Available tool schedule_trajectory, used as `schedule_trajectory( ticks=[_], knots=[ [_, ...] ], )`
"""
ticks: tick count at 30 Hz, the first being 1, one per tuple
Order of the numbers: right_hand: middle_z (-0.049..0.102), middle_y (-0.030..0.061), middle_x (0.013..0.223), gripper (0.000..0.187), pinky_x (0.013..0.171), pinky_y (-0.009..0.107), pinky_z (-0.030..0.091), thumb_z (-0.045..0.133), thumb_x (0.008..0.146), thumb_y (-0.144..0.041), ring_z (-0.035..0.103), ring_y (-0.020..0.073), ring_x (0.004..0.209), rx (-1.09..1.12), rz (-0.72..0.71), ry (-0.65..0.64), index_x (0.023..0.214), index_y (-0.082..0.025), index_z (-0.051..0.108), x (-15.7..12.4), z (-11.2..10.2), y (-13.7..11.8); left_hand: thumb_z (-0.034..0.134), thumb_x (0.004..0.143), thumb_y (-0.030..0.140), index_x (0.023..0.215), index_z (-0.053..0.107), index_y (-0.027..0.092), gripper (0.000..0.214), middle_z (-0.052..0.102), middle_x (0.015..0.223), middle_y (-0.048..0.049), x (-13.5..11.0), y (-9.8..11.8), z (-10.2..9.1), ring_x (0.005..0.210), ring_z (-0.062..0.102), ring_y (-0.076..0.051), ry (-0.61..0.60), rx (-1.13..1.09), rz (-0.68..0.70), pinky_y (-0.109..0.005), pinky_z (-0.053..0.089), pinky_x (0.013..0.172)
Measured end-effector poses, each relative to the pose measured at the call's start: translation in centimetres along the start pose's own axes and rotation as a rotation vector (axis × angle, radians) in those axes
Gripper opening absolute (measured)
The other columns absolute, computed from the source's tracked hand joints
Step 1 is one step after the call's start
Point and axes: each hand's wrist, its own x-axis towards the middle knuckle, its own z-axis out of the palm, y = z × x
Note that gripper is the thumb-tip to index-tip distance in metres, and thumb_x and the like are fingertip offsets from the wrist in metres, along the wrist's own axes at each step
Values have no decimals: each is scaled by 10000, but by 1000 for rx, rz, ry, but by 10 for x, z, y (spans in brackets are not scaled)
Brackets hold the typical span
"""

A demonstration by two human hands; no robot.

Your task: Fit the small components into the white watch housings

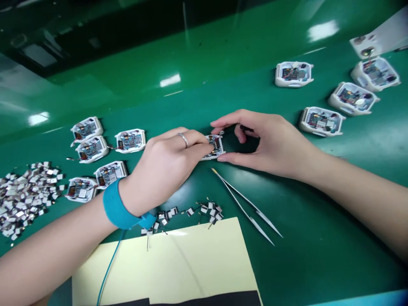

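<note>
A small white watch case with a bare circuit board inside lies on the green mat, between my two hands. My left hand, with a ring and a teal wrist strap, reaches over its left side. Its fingers are pressed together at the board; what they pinch is hidden. My right hand curves round the right side, thumb at the lower corner and index finger by the upper edge. Just below lies a pair of metal tweezers, tips toward the case.
Several similar open cases sit at left, more at right. A heap of small white parts covers the far left. Small wired pieces lie along a yellow sheet. A teal cord runs from the strap.
</note>
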Motion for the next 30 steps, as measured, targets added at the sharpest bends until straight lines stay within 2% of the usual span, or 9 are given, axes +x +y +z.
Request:
schedule_trajectory(
  ticks=[4,14,23,30],
  knots=[
    [581,8,851,395,536,219,389,695,668,-225,436,77,579,-23,17,-2,1025,-111,570,-2,-1,0,519,820,135,840,640,161,125,672,851,-4,0,3,-2,740,625,-151,-3,72,16,-221,503,619],
    [566,-25,824,345,557,203,376,677,678,-233,434,69,597,-63,26,-12,998,-182,559,-2,-1,1,555,813,171,805,656,147,105,682,816,-36,3,6,-3,698,633,-180,2,78,-4,-281,523,581],
    [550,-21,799,323,549,207,358,666,691,-250,419,72,599,-61,34,-24,986,-171,561,-2,-2,0,589,778,135,810,668,127,86,681,789,-56,4,8,-1,664,625,-187,34,87,20,-280,514,546],
    [545,-27,783,316,548,206,367,661,693,-276,426,77,604,-65,44,-15,979,-179,567,-2,-1,0,556,800,152,814,652,153,97,671,792,-32,3,7,-2,672,606,-165,5,107,24,-271,502,564]
  ],
)
